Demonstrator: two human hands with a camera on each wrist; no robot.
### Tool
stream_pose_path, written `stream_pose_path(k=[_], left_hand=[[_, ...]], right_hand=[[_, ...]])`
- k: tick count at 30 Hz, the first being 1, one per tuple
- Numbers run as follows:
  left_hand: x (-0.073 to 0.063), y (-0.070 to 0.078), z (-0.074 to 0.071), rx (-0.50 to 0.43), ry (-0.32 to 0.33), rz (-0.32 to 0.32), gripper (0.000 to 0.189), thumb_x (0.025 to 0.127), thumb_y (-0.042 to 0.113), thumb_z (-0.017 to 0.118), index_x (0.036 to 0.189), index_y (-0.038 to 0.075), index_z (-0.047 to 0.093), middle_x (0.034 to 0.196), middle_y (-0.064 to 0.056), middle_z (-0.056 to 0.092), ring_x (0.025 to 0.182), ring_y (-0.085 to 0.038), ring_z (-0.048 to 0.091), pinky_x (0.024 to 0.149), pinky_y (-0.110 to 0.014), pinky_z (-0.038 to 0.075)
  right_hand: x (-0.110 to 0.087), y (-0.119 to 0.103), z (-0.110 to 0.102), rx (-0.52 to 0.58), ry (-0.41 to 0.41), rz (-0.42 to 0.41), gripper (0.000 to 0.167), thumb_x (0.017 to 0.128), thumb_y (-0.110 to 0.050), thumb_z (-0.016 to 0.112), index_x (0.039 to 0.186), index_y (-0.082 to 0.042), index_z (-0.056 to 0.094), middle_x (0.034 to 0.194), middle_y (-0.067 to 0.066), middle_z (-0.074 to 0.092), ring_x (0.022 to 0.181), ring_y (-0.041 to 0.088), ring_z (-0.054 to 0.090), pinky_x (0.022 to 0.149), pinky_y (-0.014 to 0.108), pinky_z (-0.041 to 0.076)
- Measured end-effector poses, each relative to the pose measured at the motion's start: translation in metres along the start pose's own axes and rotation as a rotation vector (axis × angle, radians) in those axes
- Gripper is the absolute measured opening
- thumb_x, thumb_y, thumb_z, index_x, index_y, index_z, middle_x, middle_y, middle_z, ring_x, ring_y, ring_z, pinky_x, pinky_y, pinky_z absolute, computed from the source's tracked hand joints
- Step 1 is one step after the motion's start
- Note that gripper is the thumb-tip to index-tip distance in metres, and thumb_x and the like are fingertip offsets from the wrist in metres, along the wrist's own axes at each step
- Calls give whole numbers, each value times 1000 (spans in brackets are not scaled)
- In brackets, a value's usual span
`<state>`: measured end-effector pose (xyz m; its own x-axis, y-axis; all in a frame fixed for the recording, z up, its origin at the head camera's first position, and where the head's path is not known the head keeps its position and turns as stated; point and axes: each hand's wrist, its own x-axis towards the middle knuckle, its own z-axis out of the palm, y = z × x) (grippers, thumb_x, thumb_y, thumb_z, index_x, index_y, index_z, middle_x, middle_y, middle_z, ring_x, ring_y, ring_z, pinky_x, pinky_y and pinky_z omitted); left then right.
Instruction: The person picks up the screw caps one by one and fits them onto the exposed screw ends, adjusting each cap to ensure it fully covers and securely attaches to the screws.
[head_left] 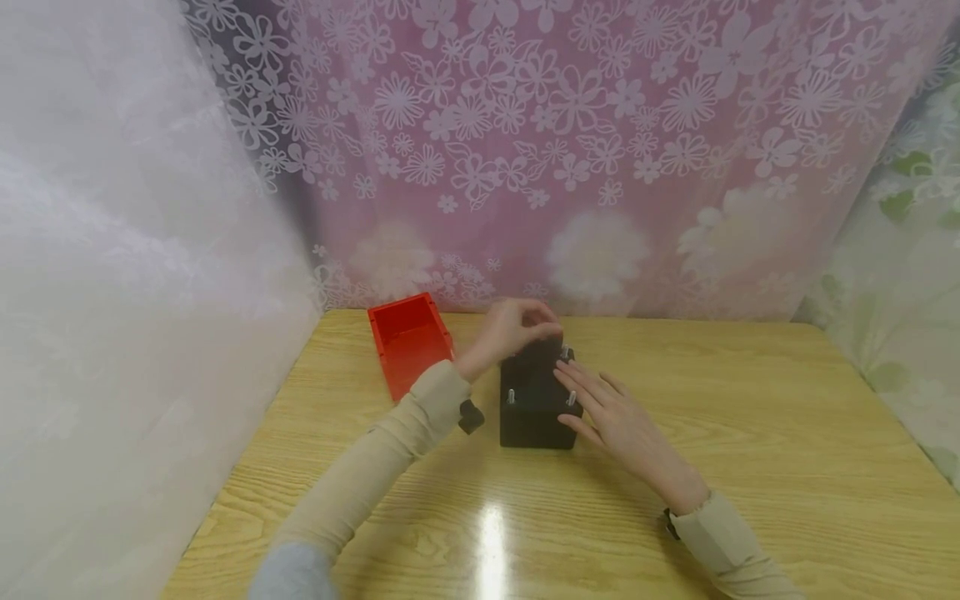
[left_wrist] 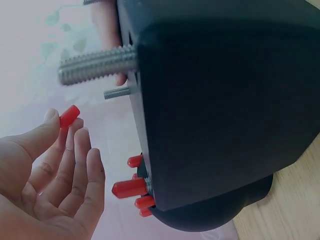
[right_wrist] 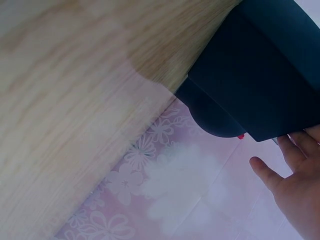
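A black block-shaped piece (head_left: 536, 425) stands on the table, with bare threaded bolts (left_wrist: 97, 65) sticking out of its face. On its far part, several red caps (left_wrist: 129, 188) show in the left wrist view, one of them over a thick bolt. Between thumb and fingertips, my left hand (head_left: 506, 333) pinches a loose red cap (left_wrist: 70, 116), held apart from the bolts. My right hand (head_left: 618, 421) rests its extended fingers on the right edge of the black piece, near the bolts; in the right wrist view the thumb (right_wrist: 267, 175) is spread away from them.
An open red bin (head_left: 411, 342) sits left of the black piece, partly behind my left forearm. Wood-grain tabletop (head_left: 712, 400) extends around them. A pink flowered curtain (head_left: 525, 167) hangs along the back edge, and pale sheets (head_left: 150, 250) flank the sides.
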<state>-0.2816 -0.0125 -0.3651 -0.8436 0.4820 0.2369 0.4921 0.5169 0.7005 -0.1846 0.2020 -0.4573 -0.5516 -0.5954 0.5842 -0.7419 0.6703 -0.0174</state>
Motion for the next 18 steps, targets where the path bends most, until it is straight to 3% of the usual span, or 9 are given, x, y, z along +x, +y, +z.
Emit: stream_pose_path(k=[4, 10, 18], left_hand=[[4, 2, 5, 98, 0, 14, 18, 94, 33, 74, 104, 18, 77, 99, 6, 76, 94, -10, 67, 87, -24, 53], [5, 5, 9, 197, -7, 16, 17, 94, 34, 74, 103, 20, 77, 96, 9, 76, 92, -8, 66, 95, -28, 48], [4, 9, 11, 212, -26, 29, 20, 94, 34, 74, 105, 18, 77, 99, 6, 77, 91, -8, 69, 85, -23, 53]], right_hand=[[0, -1, 0, -11, -5, 6, 71, 108, -54, 29, 151, 0, 45, 155, 15, 46, 139, 34, 48, 108, 61, 41], [0, -1, 0, -12, -4, -1, 70, 108, -54, 30, 150, 0, 46, 154, 16, 46, 138, 34, 48, 108, 61, 41], [0, 0, 0, -7, 11, -3, 71, 108, -54, 30, 149, 1, 47, 153, 16, 47, 138, 34, 49, 107, 62, 42]])
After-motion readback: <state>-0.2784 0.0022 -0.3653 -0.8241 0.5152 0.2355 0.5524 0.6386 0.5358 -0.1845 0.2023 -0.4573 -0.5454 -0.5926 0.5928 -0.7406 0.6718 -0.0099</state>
